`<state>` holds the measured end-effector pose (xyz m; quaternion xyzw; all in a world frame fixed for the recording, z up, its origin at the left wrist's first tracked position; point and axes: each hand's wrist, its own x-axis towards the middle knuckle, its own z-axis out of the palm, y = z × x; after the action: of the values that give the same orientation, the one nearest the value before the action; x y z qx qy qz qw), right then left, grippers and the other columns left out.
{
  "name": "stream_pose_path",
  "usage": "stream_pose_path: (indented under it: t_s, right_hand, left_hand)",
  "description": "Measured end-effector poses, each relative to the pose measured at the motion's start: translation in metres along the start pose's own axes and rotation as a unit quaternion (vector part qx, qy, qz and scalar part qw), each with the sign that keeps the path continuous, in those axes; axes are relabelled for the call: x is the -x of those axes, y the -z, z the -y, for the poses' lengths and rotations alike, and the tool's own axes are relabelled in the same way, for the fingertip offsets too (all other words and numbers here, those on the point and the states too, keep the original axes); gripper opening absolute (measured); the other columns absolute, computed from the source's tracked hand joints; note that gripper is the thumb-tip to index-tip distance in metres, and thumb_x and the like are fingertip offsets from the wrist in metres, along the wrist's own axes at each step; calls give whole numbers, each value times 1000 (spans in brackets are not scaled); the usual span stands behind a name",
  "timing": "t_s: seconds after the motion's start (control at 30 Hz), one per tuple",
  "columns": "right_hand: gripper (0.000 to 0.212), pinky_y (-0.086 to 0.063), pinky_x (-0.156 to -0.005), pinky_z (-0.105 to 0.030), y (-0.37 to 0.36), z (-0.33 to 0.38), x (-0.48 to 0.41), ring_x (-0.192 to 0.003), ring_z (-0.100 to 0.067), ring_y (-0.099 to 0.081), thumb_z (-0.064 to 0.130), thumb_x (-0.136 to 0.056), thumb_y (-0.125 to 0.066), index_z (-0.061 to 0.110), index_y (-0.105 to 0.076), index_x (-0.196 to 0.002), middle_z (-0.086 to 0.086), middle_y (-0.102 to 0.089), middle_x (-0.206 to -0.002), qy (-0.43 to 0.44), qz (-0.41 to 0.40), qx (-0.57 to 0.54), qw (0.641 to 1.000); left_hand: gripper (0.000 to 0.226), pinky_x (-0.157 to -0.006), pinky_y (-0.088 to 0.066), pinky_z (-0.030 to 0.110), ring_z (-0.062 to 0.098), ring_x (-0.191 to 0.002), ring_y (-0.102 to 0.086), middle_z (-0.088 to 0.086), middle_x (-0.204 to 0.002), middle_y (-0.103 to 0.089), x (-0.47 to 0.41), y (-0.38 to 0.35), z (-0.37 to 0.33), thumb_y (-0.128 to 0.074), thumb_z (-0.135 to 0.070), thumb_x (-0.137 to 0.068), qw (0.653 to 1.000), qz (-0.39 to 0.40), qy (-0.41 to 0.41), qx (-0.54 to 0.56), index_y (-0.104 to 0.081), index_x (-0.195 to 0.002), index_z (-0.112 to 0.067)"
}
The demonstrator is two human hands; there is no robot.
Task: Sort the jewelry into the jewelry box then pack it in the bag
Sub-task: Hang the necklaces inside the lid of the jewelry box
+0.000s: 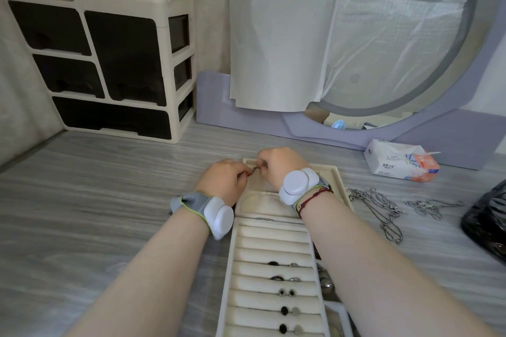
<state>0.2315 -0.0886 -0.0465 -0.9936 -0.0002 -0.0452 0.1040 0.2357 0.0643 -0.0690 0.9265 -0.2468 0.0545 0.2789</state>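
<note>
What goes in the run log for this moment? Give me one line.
step: sorting | left hand: pinches small piece | right hand: pinches same piece | box: open, rings slotted | chains: loose on table

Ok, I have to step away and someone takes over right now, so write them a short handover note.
Left hand and right hand both pinch one small piece over the far end of the open jewelry box; it is too small to identify.
Done: rings sit in the box's near rolls.
Left: seat this piece, sort the chains lying on the table right of the box, close the box, pack it in the black bag at the right edge.
</note>
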Motion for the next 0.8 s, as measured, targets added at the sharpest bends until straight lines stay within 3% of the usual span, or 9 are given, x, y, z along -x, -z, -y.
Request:
stream_pose_path:
  t_s: [0.27, 0.53, 0.8]
  right_hand:
    - [30, -50, -91, -34, 10, -3, 1, -105, -29, -61, 14, -90, -46, 24, -67, -110, -3, -66, -118, -12, 61, 6, 998]
    - [23, -52, -75, -34, 1, -4, 5, -92, -31, -62, 17, -88, -47, 26, -65, -99, -6, -68, -102, -9, -10, 18, 1000]
    - [36, -51, -81, -32, 11, 4, 4, -98, -32, -61, 5, -85, -44, 20, -65, -111, -8, -65, -111, -23, 65, 96, 993]
  left_hand:
    - [34, -89, -45, 31, 24, -107, -57, 7, -113, -64, 0, 0, -3, -43, -20, -94, 1000, 22, 4, -21, -62, -121, -29]
    - [38, -88, -45, 32, 25, -107, -56, 6, -115, -63, -2, -2, -7, -40, -23, -94, 998, 35, 5, -54, -56, -126, -36]
    - [38, -88, -45, 31, 27, -110, -56, 7, -119, -64, -1, 0, -10, -40, -22, -94, 997, 46, 4, -66, -56, -127, -33]
